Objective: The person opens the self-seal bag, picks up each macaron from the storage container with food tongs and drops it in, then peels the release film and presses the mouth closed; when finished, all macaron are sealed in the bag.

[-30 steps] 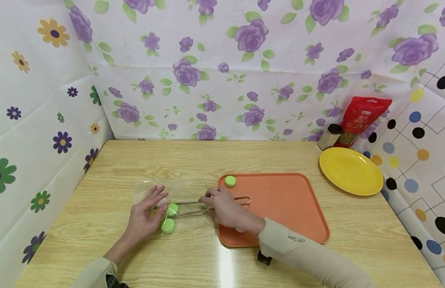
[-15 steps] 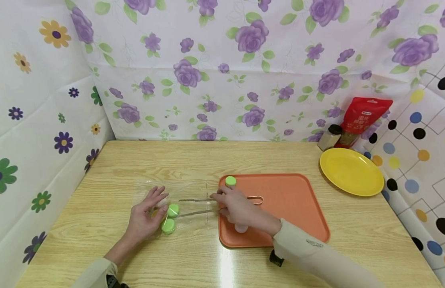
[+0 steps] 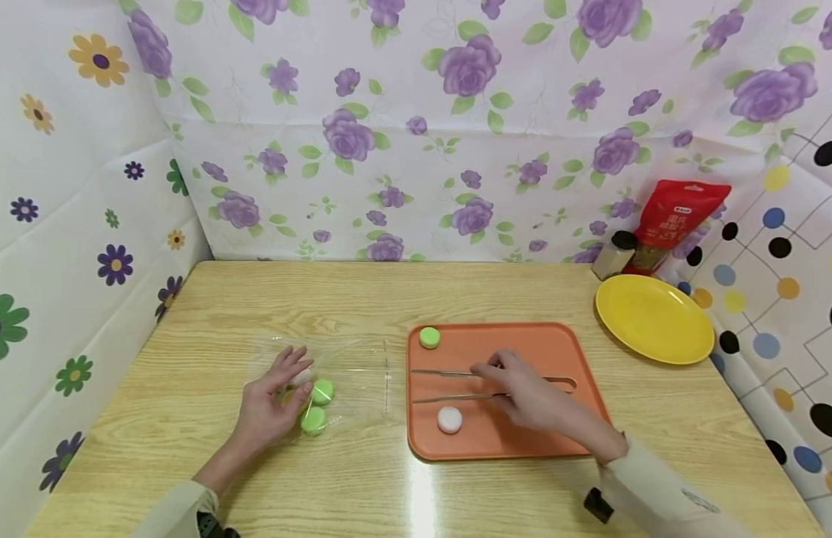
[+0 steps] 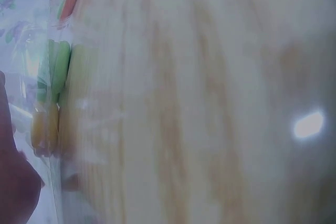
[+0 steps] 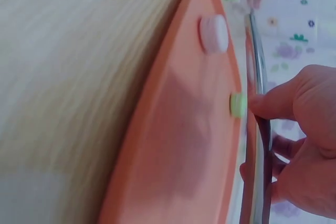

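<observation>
My left hand (image 3: pixel 270 400) rests on a clear plastic bag (image 3: pixel 362 381), fingers fairly straight and thumb apart from them. Inside the bag lie green macarons (image 3: pixel 313 421), a yellow one (image 4: pixel 45 129) partly hidden by the thumb, and something whitish between thumb and fingers. My right hand (image 3: pixel 523 388) grips metal tongs (image 3: pixel 449 373) above the orange tray (image 3: pixel 510 340); their arms stand apart with nothing between the tips. On the tray sit a green macaron (image 3: pixel 429 338) at the far left corner and a pale pinkish-white macaron (image 3: pixel 449 420) nearer the front.
A yellow plate (image 3: pixel 654 320) lies at the right of the wooden table (image 3: pixel 335 299). Behind it stand a black-capped jar (image 3: pixel 614 255) and a red pouch (image 3: pixel 681 217). Patterned sheets (image 3: pixel 416 164) enclose the back and sides.
My right hand has drawn the tongs rightward out of the bag to above the tray, and the pale macaron is now fully in sight. The left hand has stayed in place.
</observation>
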The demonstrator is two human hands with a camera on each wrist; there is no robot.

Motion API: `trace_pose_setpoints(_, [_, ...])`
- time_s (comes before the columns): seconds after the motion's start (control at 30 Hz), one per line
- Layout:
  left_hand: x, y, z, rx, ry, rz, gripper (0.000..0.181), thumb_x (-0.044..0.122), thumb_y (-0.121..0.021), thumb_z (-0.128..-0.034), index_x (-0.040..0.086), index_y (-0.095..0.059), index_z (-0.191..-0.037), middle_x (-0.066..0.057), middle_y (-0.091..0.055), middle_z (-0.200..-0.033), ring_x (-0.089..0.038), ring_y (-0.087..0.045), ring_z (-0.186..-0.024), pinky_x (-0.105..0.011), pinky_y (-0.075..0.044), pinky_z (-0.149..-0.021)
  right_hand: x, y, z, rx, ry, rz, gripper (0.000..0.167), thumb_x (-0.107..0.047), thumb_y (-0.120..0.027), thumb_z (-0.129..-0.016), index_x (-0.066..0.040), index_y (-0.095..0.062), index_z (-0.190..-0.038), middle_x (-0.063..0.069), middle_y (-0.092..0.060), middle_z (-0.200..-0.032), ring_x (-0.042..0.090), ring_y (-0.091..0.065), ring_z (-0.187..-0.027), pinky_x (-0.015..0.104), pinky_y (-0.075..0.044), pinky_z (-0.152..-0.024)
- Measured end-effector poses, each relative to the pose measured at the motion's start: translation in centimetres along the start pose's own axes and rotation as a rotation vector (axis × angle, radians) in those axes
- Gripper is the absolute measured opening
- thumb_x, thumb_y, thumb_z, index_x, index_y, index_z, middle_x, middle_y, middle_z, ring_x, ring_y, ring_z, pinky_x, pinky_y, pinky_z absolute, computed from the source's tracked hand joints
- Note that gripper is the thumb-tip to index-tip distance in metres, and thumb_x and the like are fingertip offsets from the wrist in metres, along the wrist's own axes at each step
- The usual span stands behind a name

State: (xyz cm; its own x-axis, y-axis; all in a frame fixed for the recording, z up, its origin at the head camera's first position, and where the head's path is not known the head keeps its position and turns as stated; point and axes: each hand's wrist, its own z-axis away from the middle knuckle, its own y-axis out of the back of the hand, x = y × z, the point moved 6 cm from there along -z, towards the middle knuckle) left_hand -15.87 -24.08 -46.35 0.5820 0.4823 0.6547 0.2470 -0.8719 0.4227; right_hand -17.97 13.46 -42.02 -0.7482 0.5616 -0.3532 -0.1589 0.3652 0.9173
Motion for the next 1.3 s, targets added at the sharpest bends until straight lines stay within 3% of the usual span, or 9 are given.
trace_pose_setpoints(0.3, [0.1, 0.1, -0.1, -0.007, -0.003, 0.037, 0.041, -0.021, -0.074, -0.0745, -0.008, -0.070, -0.113, -0.031, -0.058, -0.130, -0.056, -0.044, -0.125, -0.026, -0.033, -0.112, 1.3, 0.6, 4.6, -0.024, -0.006, -0.011, 0.053, 0.010, -0.073, -0.084, -0.008, -0.062, -0.133, 0.005, -0.056, -0.114, 0.023, -0.051, -0.101, 0.041, -0.050, -0.077])
trace_pose_setpoints(0.47, [0.0, 0.0, 0.0, -0.010, 0.011, 0.052, 0.040, -0.023, -0.073, -0.0741, -0.010, -0.069, -0.112, -0.032, -0.058, -0.130, -0.054, -0.043, -0.127, -0.023, -0.034, -0.110, 1.4, 0.2, 5.9, 0.004, 0.016, -0.024, 0.058, 0.013, -0.074, -0.080, -0.005, -0.063, -0.133, 0.004, -0.057, -0.113, 0.017, -0.044, -0.094, 0.033, -0.045, -0.072])
trace_pose_setpoints(0.73, [-0.2, -0.1, 0.2, -0.009, 0.020, 0.080, 0.038, -0.026, -0.070, -0.0731, -0.016, -0.066, -0.109, -0.038, -0.055, -0.129, -0.023, -0.040, -0.136, -0.023, -0.031, -0.112, 1.6, -0.5, 6.4, 0.004, 0.012, -0.031, 0.059, 0.011, -0.074, -0.081, -0.008, -0.062, -0.135, 0.002, -0.055, -0.112, 0.015, -0.043, -0.092, 0.031, -0.043, -0.071])
trace_pose_setpoints(0.87, [0.1, 0.0, 0.0, -0.009, 0.022, 0.085, 0.039, -0.026, -0.070, -0.0734, -0.015, -0.067, -0.110, -0.036, -0.055, -0.130, -0.016, -0.039, -0.137, -0.023, -0.032, -0.112, 1.7, -0.8, 6.3, 0.010, 0.005, -0.032, 0.059, 0.012, -0.074, -0.080, -0.008, -0.063, -0.134, 0.002, -0.056, -0.112, 0.015, -0.044, -0.092, 0.032, -0.044, -0.071])
trace_pose_setpoints(1.17, [3.6, 0.4, -1.1, 0.003, -0.002, 0.064, 0.035, -0.026, -0.068, -0.0741, -0.016, -0.066, -0.108, -0.041, -0.055, -0.124, -0.035, -0.043, -0.133, -0.024, -0.033, -0.112, 2.1, -1.4, 6.3, 0.036, -0.018, -0.021, 0.056, 0.012, -0.074, -0.081, -0.011, -0.066, -0.132, -0.001, -0.057, -0.112, 0.015, -0.046, -0.094, 0.034, -0.048, -0.073])
trace_pose_setpoints(1.3, [3.7, 0.4, -1.1, -0.002, 0.000, 0.065, 0.035, -0.026, -0.068, -0.0744, -0.016, -0.067, -0.108, -0.042, -0.055, -0.123, -0.043, -0.043, -0.131, -0.023, -0.033, -0.111, 2.2, -1.6, 6.4, 0.067, -0.012, -0.015, 0.056, 0.013, -0.075, -0.080, -0.012, -0.067, -0.130, -0.001, -0.059, -0.112, 0.015, -0.046, -0.093, 0.034, -0.049, -0.071])
